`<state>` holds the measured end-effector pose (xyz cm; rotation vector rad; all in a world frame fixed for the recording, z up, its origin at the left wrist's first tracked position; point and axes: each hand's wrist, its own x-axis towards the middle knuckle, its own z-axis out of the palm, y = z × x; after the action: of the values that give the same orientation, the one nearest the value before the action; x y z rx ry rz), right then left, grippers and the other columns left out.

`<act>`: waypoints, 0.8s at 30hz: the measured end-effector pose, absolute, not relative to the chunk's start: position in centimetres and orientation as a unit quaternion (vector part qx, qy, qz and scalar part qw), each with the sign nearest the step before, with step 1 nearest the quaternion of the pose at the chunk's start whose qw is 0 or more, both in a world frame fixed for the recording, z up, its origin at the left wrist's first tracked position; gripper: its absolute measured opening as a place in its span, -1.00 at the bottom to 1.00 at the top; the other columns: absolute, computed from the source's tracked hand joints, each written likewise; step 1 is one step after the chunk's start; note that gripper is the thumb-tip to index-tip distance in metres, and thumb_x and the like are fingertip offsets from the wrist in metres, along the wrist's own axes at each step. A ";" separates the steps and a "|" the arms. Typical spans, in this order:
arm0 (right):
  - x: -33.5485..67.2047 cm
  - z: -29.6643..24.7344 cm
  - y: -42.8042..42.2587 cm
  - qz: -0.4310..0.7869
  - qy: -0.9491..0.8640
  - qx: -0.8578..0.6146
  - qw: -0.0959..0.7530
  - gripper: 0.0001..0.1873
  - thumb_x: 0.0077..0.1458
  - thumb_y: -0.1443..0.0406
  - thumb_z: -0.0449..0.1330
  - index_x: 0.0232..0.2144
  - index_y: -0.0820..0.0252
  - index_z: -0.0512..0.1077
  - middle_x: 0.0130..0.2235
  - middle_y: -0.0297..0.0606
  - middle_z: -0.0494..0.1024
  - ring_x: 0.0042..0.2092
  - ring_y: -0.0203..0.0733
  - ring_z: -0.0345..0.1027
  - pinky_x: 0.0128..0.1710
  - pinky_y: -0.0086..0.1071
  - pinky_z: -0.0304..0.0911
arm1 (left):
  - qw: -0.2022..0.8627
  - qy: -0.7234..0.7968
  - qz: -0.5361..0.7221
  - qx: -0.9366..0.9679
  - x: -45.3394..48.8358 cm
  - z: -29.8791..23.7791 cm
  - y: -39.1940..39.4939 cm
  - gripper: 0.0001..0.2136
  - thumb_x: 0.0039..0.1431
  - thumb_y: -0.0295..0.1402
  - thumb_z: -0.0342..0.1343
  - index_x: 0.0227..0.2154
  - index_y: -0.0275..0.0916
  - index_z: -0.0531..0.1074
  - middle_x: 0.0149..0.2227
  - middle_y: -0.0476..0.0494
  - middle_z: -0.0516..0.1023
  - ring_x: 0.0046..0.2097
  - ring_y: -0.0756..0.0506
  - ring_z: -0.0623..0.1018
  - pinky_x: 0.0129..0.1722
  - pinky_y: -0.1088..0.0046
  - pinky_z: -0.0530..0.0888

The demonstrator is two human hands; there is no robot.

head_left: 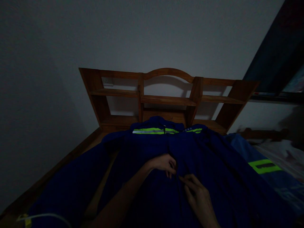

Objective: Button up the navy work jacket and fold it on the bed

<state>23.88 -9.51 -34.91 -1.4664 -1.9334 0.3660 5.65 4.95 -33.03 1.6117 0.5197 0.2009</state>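
Note:
A dark blue work jacket [204,158] with yellow-green reflective stripes lies spread flat on a wooden bed, collar toward the headboard. My left hand [165,164] rests on the jacket's front opening, fingers curled and pinching the fabric edge. My right hand [197,194] sits just below it on the same centre seam, fingers bent and pressed together on the cloth. The light is dim, so whatever small fastener lies between the fingers is not visible.
A wooden headboard with open shelves [166,100] stands against the grey wall. The bed's wooden side rail [59,169] runs along the left. A white cable [42,217] lies at the lower left. A second blue garment with a reflective stripe [264,166] lies at the right.

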 end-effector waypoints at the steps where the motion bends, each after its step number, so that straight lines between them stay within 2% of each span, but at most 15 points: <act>1: 24.0 -34.9 -9.4 0.152 -0.737 -0.561 0.345 -0.62 0.20 0.31 -0.04 0.00 -0.01 0.41 -0.15 -0.22 0.42 -0.21 -0.21 0.41 -0.24 -0.41 0.31 | 0.668 0.232 0.086 0.702 5.6 -32.9 4.9 -0.62 -0.22 -0.12 0.33 -0.44 -0.33 0.44 -0.48 -0.06 0.51 -0.54 0.00 0.51 -0.51 0.48 0.45; 6: 24.6 -34.9 -8.8 0.225 -0.712 -0.543 0.384 -0.65 0.21 0.27 -0.02 -0.02 0.06 0.44 -0.16 -0.21 0.43 -0.15 -0.21 0.38 -0.15 -0.42 0.28 | 0.696 0.232 0.101 0.672 5.6 -33.1 4.9 -0.60 -0.26 -0.13 0.34 -0.42 -0.34 0.44 -0.49 -0.10 0.53 -0.45 -0.05 0.55 -0.35 0.39 0.47; 12: 24.6 -34.4 -8.8 0.265 -0.699 -0.527 0.405 -0.67 0.20 0.24 0.02 -0.05 0.07 0.47 -0.15 -0.19 0.46 -0.14 -0.19 0.38 -0.13 -0.41 0.29 | 0.680 0.245 0.122 0.680 5.9 -33.7 5.2 -0.61 -0.27 -0.15 0.35 -0.43 -0.33 0.44 -0.46 -0.10 0.54 -0.41 -0.07 0.56 -0.35 0.42 0.45; 15: 24.6 -34.2 -8.8 0.263 -0.694 -0.529 0.412 -0.67 0.20 0.24 0.02 -0.04 0.06 0.46 -0.13 -0.19 0.46 -0.14 -0.19 0.39 -0.13 -0.40 0.29 | 0.673 0.250 0.120 0.686 6.0 -33.1 4.4 -0.67 -0.17 -0.19 0.30 -0.40 -0.33 0.42 -0.47 -0.10 0.53 -0.43 -0.07 0.55 -0.35 0.41 0.45; 17: 24.7 -34.2 -8.9 0.261 -0.691 -0.528 0.419 -0.67 0.20 0.24 0.02 -0.04 0.07 0.46 -0.13 -0.18 0.47 -0.14 -0.18 0.40 -0.13 -0.39 0.30 | 0.616 0.271 0.130 0.728 6.0 -32.3 3.1 -0.77 -0.04 -0.26 0.21 -0.40 -0.31 0.40 -0.48 -0.09 0.53 -0.43 -0.05 0.54 -0.37 0.46 0.43; 20: 24.8 -34.1 -9.0 0.264 -0.693 -0.517 0.428 -0.67 0.20 0.22 0.02 -0.06 0.08 0.47 -0.13 -0.16 0.48 -0.13 -0.15 0.40 -0.13 -0.36 0.32 | 0.439 0.338 0.169 0.815 6.3 -31.4 0.0 -0.93 0.09 -0.41 0.04 -0.36 -0.25 0.39 -0.44 -0.08 0.54 -0.39 -0.01 0.51 -0.40 0.55 0.35; 22: 24.9 -34.0 -9.1 0.274 -0.694 -0.504 0.436 -0.67 0.20 0.20 0.01 -0.08 0.09 0.48 -0.13 -0.16 0.48 -0.13 -0.14 0.40 -0.13 -0.35 0.32 | 0.332 0.391 0.200 0.835 6.7 -31.4 -2.4 -0.87 0.13 -0.48 -0.06 -0.32 -0.22 0.38 -0.39 -0.11 0.53 -0.37 -0.02 0.50 -0.39 0.55 0.31; 24: 25.1 -34.0 -9.2 0.288 -0.691 -0.494 0.442 -0.68 0.21 0.19 0.01 -0.10 0.08 0.49 -0.12 -0.17 0.48 -0.12 -0.15 0.39 -0.11 -0.35 0.31 | 0.280 0.443 0.237 0.818 7.4 -31.8 -4.6 -0.83 0.16 -0.50 -0.13 -0.32 -0.21 0.36 -0.36 -0.14 0.51 -0.36 -0.03 0.49 -0.37 0.53 0.30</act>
<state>25.15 -9.20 -33.97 -1.2251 -1.7157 0.7140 7.41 -4.60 -31.82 2.1938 1.1889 0.6359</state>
